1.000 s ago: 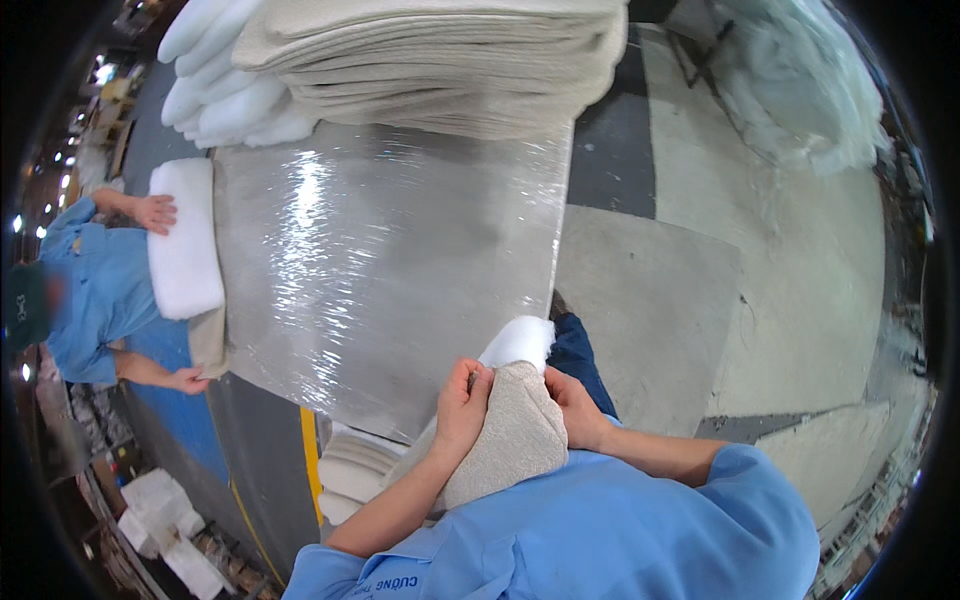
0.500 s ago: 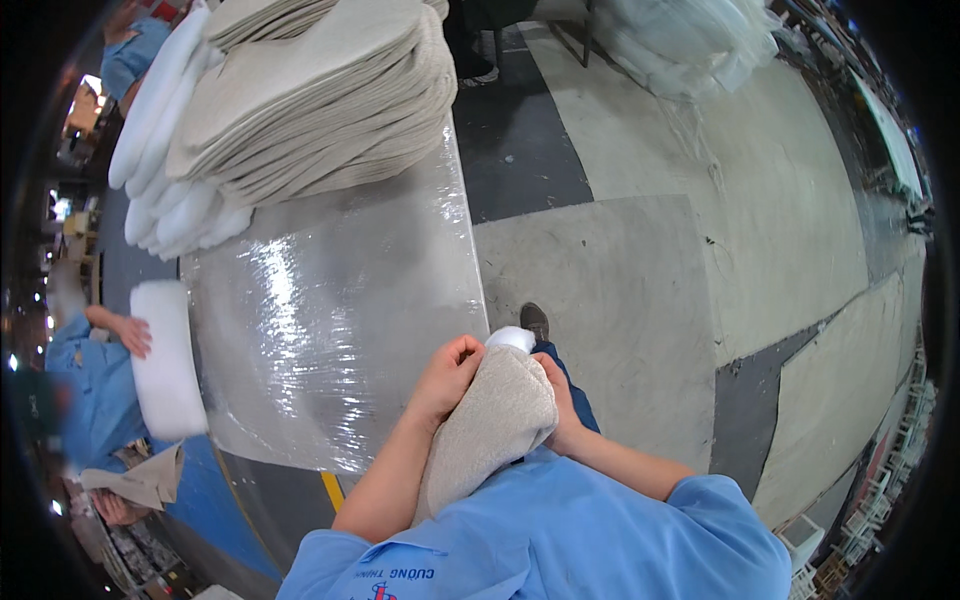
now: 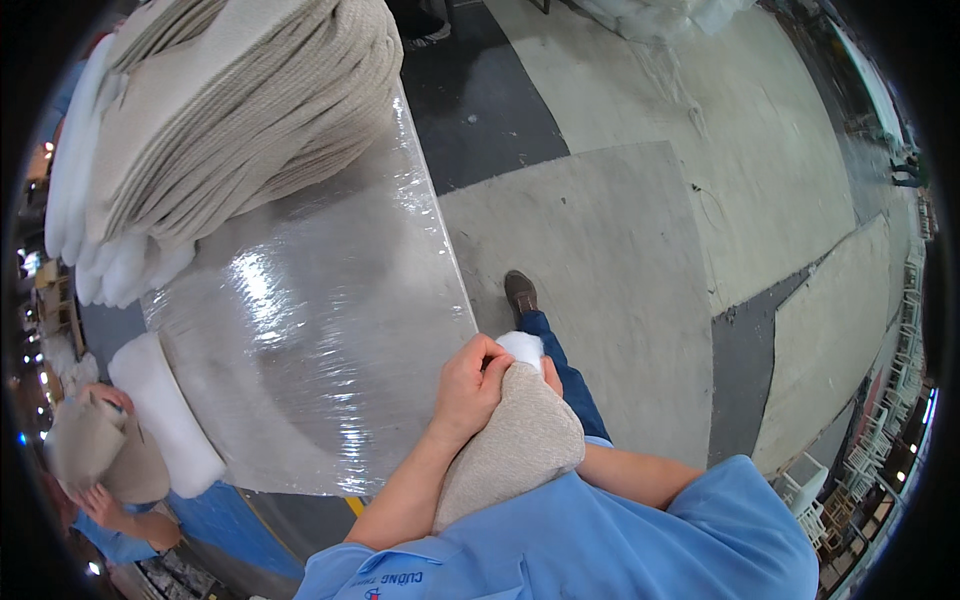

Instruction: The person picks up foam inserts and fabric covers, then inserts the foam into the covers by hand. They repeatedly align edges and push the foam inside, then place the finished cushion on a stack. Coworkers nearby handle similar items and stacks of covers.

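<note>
Against my body I hold a beige fabric cushion cover point(image 3: 510, 445), filled out in shape. A tuft of white padding point(image 3: 522, 347) pokes from its far end. My left hand point(image 3: 470, 388) pinches the cover's edge beside the padding, thumb and fingers closed. On the other side, my right hand point(image 3: 552, 376) grips the same end; most of its fingers are hidden behind the fabric. The rest of the cover lies between my forearms.
A plastic-wrapped table point(image 3: 330, 300) stands to my left, carrying a tall stack of beige covers point(image 3: 250, 110) and white padding pieces point(image 3: 75, 200). A co-worker's hands point(image 3: 105, 505) handle beige fabric beside a white pad point(image 3: 165, 410). Flat sheets point(image 3: 600, 230) cover the floor; white chair frames point(image 3: 870, 440) line the right.
My view has shifted, and the table stack appears farther left and larger. My left hand has moved over the cover's open end. The co-worker now holds up beige fabric with both hands.
</note>
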The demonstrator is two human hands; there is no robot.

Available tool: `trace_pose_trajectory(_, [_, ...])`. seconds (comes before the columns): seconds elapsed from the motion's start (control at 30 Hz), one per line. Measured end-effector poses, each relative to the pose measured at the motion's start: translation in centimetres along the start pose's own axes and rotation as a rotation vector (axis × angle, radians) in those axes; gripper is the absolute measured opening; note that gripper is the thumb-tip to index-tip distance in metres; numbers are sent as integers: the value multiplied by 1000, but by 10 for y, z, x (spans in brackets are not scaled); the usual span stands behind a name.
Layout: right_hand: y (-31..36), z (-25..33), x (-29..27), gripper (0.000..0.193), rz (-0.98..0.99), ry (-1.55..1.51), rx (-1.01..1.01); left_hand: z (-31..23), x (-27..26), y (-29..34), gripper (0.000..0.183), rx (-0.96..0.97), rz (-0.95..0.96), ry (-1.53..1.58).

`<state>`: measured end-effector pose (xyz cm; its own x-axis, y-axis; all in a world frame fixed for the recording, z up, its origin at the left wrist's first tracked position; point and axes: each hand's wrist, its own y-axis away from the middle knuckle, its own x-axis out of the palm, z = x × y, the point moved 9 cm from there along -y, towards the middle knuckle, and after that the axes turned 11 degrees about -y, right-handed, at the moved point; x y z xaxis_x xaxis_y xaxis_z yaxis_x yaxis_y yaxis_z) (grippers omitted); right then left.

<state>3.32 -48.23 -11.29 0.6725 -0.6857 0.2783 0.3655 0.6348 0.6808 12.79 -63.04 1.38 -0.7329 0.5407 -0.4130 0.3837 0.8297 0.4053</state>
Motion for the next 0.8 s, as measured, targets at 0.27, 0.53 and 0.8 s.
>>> trace_pose_trajectory(0.27, [1, -18, -4, 31, -64, 38, 33, -2, 18, -19, 10, 62, 123, -7])
trace_pose_trajectory(0.53, [0, -16, 2, 28, -48, 10, 23, 24, 34, -26, 14, -135, 256, -11])
trace_pose_trajectory(0.8, [40, 35, -9, 32, 90, 82, -38, 47, 28, -4, 21, -304, 592, 126])
